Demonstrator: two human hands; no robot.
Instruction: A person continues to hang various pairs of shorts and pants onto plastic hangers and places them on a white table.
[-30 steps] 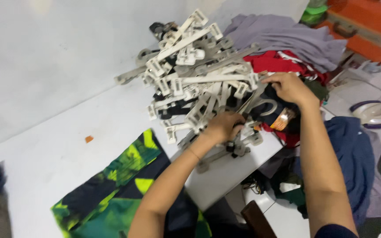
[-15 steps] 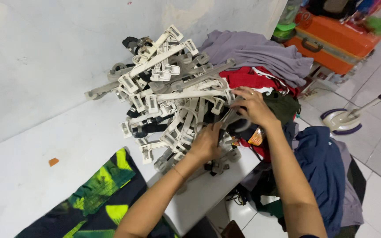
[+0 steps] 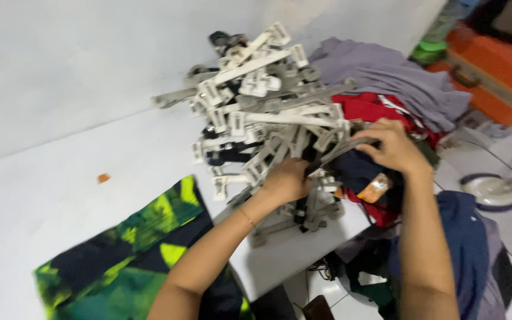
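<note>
left hand (image 3: pixel 287 181): grip closed on grey plastic clip hangers at the near edge of the tangled pile of grey plastic clip hangers (image 3: pixel 262 101) | right hand (image 3: pixel 393 147): grip clamped on one grey hanger bar (image 3: pixel 342 148) at the pile's right edge

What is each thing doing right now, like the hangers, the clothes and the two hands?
left hand: closed, reaching into the hanger pile.
right hand: fingers curled on a grey hanger.
clip hangers: heaped in a tangled pile.
green patterned cloth: spread flat on the table.
grey garment: crumpled behind the pile.
red garment: bunched under the hangers.
orange case: lying closed.
</note>
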